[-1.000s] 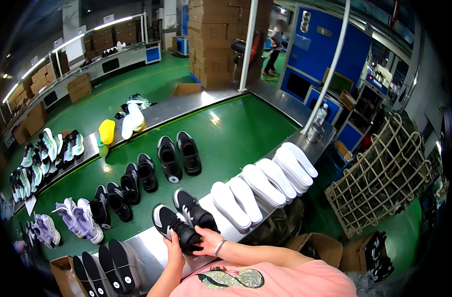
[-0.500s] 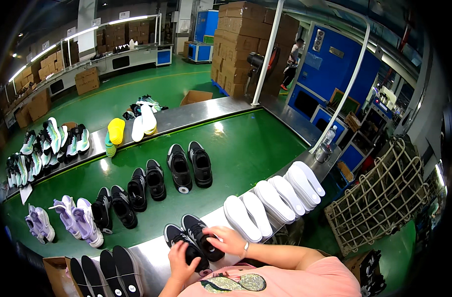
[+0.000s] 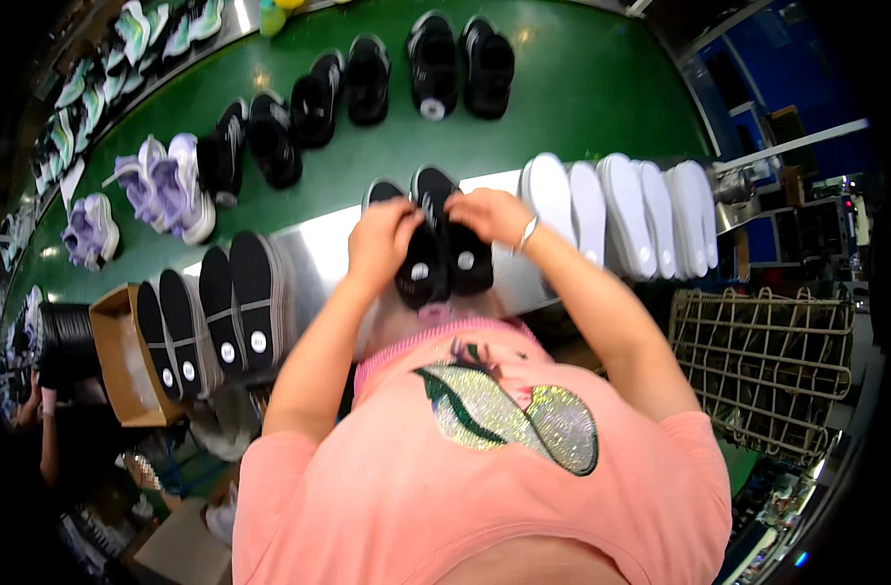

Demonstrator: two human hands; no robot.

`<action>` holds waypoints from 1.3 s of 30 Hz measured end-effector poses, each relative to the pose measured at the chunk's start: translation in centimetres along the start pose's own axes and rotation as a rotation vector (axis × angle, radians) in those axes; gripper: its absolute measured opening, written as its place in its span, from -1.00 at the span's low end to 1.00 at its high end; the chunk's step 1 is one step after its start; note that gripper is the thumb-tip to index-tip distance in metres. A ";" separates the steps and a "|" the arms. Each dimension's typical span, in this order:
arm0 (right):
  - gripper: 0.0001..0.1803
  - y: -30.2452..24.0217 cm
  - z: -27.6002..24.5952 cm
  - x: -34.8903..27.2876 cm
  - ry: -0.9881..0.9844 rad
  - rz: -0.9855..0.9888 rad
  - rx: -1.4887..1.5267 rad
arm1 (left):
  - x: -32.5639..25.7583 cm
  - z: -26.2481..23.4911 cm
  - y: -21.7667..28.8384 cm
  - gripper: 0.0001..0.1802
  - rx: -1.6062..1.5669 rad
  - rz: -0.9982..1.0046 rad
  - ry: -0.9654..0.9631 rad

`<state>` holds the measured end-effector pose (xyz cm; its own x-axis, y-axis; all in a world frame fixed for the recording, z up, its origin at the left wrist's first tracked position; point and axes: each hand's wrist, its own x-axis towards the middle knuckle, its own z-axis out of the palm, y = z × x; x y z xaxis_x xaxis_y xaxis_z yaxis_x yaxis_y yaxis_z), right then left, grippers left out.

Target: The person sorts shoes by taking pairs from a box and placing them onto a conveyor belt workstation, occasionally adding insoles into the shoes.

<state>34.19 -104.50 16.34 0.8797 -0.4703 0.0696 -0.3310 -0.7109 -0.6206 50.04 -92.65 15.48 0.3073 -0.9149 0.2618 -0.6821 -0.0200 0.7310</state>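
Side by side on the metal ledge (image 3: 319,253) in front of me stand two black sneakers, heels toward me. White round stickers show inside both. My left hand (image 3: 379,237) has its fingers bent over the opening of the left sneaker (image 3: 419,285). The fingers of my right hand (image 3: 492,215), which wears a bracelet at the wrist, are curled at the upper part of the right sneaker (image 3: 473,277). Both hands partly hide the tongues and collars. A small round pale piece (image 3: 434,312) shows at the left sneaker's heel.
White insoles (image 3: 551,190) stand stacked to the right, black insoles (image 3: 255,292) to the left beside a cardboard box (image 3: 124,361). Beyond the ledge, more black sneakers (image 3: 368,83) and lilac sneakers (image 3: 177,185) line the green belt (image 3: 562,97). A metal-barred rack (image 3: 767,361) is at far right.
The view has tilted down, so the sneakers appear higher and more of my shirt shows. My fingers, spread over the sneakers before, are now bent at their openings.
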 end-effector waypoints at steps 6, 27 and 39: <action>-0.78 0.4 -2.8 4.8 -0.217 0.272 0.339 | 4.4 -1.4 -1.3 -0.68 -0.175 -0.246 -0.165; -0.71 -6.4 2.3 -6.1 0.041 0.245 -0.305 | -2.8 1.3 1.3 -0.86 -0.113 0.100 0.149; -0.72 -2.4 -5.3 -2.1 -0.086 0.541 -0.250 | -0.5 1.8 0.4 -0.65 -0.124 -0.079 0.192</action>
<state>31.34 -104.60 21.82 0.5849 -0.7631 -0.2748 -0.8005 -0.4886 -0.3470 48.45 -92.88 14.52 0.4851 -0.8186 0.3076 -0.5681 -0.0276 0.8225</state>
